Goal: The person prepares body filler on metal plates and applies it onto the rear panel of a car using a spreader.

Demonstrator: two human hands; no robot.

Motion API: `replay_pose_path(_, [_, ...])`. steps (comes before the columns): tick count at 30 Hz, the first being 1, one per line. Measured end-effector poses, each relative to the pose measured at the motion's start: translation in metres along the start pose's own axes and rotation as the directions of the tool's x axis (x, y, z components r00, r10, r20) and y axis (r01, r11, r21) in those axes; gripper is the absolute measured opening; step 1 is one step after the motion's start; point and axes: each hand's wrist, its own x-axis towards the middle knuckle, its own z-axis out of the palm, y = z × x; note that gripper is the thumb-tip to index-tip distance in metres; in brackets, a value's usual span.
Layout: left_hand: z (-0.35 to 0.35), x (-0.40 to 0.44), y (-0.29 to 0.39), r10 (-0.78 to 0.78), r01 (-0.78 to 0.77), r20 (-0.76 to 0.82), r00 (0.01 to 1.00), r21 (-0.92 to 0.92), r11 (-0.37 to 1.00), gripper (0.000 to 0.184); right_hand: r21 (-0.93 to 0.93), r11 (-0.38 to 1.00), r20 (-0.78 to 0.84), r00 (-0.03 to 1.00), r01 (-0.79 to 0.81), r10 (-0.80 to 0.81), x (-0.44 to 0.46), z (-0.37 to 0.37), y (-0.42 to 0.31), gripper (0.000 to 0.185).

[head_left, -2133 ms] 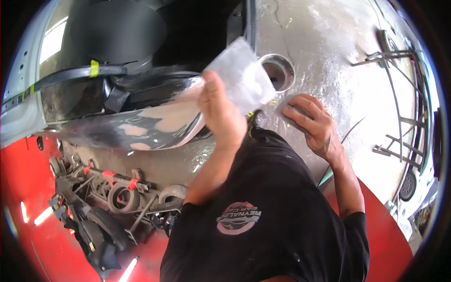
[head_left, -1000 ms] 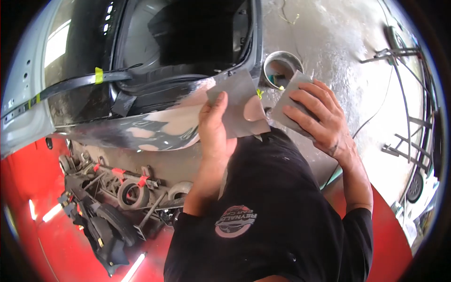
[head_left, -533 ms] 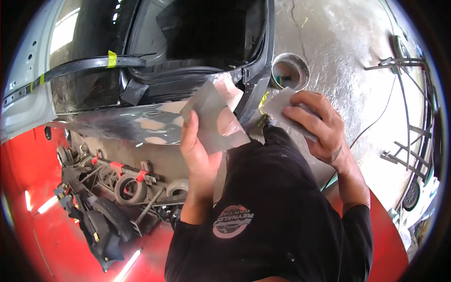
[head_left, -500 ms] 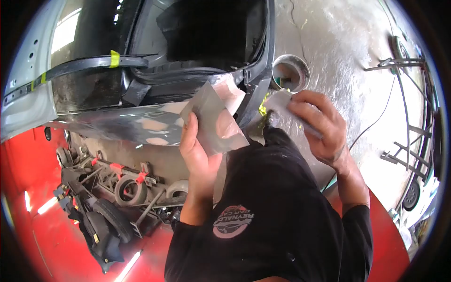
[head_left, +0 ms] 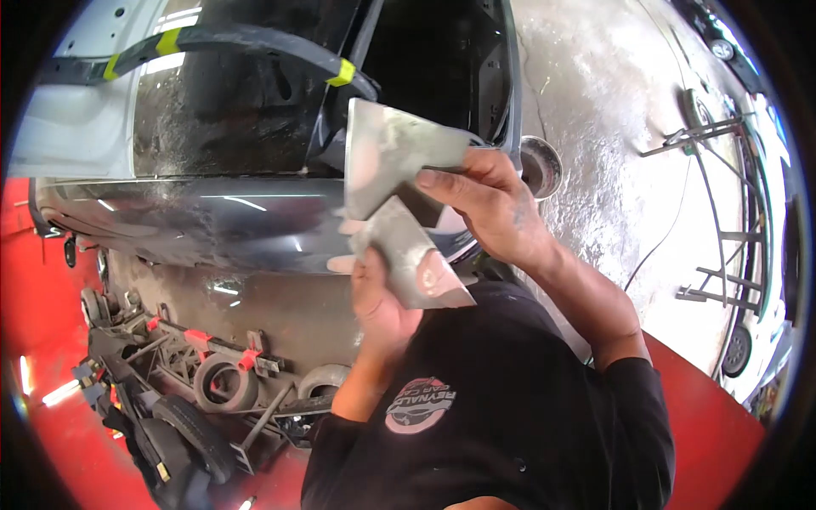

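A grey flat plate point(head_left: 408, 255) with a pinkish patch of paste near its right edge is held in my left hand point(head_left: 378, 297), thumb on top. My right hand point(head_left: 493, 204) pinches another thin, pale grey plate point(head_left: 387, 149), which carries smears of pale material. The right plate is tilted above the left one, and their edges meet or overlap; exact contact is unclear. Both plates are in front of the dark car body point(head_left: 255, 217), hiding part of its rear corner. Fingertips of my left hand show past the left plate's edge.
A round bucket point(head_left: 541, 168) stands on the floor beyond my right hand. A curved strip with yellow tape point(head_left: 246, 38) lies across the car. Tyres point(head_left: 225, 382) and metal parts are at lower left. A metal stand point(head_left: 722, 212) is at the right.
My right hand has moved left from beside the bucket, bringing its plate over the left one. My left hand is slightly lower and further right. The view has shifted along the car.
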Motion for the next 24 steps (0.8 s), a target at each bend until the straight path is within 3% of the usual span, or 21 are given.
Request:
replay_pose_path(3, [-0.017, -0.007, 0.038, 0.147, -0.151, 0.053, 0.988, 0.088, 0.985, 0.044, -0.292, 0.956, 0.228, 0.967, -0.039, 0.11, 0.018, 0.012, -0.018, 0.031])
replay_pose_path(5, [-0.025, -0.008, 0.064, 0.234, -0.244, 0.087, 0.968, 0.142, 0.959, 0.042, -0.074, 0.992, 0.26, 0.963, 0.1, -0.078, 0.038, 0.025, 0.001, 0.027])
replay_pose_path(6, [-0.03, -0.009, 0.076, 0.277, -0.291, 0.106, 0.955, 0.168, 0.942, 0.042, -0.302, 0.884, 0.296, 0.916, 0.357, -0.27, 0.052, 0.028, 0.009, 0.028])
replay_pose_path(7, [-0.034, -0.011, 0.087, 0.321, -0.327, 0.061, 0.945, 0.16, 0.931, 0.04, -0.491, 0.661, 0.375, 0.822, 0.568, -0.428, 0.068, 0.027, 0.014, 0.03])
replay_pose_path(8, [-0.042, -0.015, 0.093, 0.329, -0.312, -0.123, 0.936, 0.135, 0.94, 0.039, -0.615, 0.352, 0.489, 0.692, 0.705, -0.532, 0.082, 0.026, 0.018, 0.033])
replay_pose_path(9, [-0.046, -0.016, 0.102, 0.357, -0.338, -0.119, 0.926, 0.152, 0.929, 0.039, -0.699, 0.135, 0.599, 0.678, 0.702, -0.425, 0.091, 0.026, 0.022, 0.047])
replay_pose_path(12, [-0.051, -0.016, 0.119, 0.382, -0.362, -0.09, 0.92, 0.179, 0.915, 0.038, -0.696, -0.158, 0.716, 0.658, 0.701, -0.232, 0.109, 0.027, 0.03, 0.053])
replay_pose_path(16, [-0.053, -0.01, 0.12, 0.368, -0.347, -0.134, 0.92, 0.159, 0.924, 0.039, -0.728, -0.215, 0.685, 0.692, 0.651, -0.227, 0.112, 0.028, 0.021, 0.04])
replay_pose_path(17, [-0.056, -0.008, 0.119, 0.339, -0.32, -0.124, 0.933, 0.155, 0.935, 0.039, -0.758, -0.121, 0.651, 0.733, 0.641, -0.194, 0.111, 0.027, 0.011, 0.029])
replay_pose_path(20, [-0.053, 0.001, 0.114, 0.276, -0.254, -0.127, 0.953, 0.165, 0.953, 0.04, -0.741, 0.091, 0.598, 0.715, 0.666, -0.363, 0.092, 0.01, -0.007, 0.02])
replay_pose_path(21, [-0.037, 0.004, 0.111, 0.278, -0.248, -0.162, 0.947, 0.183, 0.951, 0.04, -0.743, 0.088, 0.55, 0.681, 0.663, -0.483, 0.084, 0.003, -0.009, 0.018])
replay_pose_path(24, [-0.031, 0.014, 0.107, 0.212, -0.181, -0.183, 0.96, 0.17, 0.969, 0.039, -0.846, 0.174, 0.315, 0.735, 0.505, -0.6, 0.05, -0.037, -0.02, 0.017])
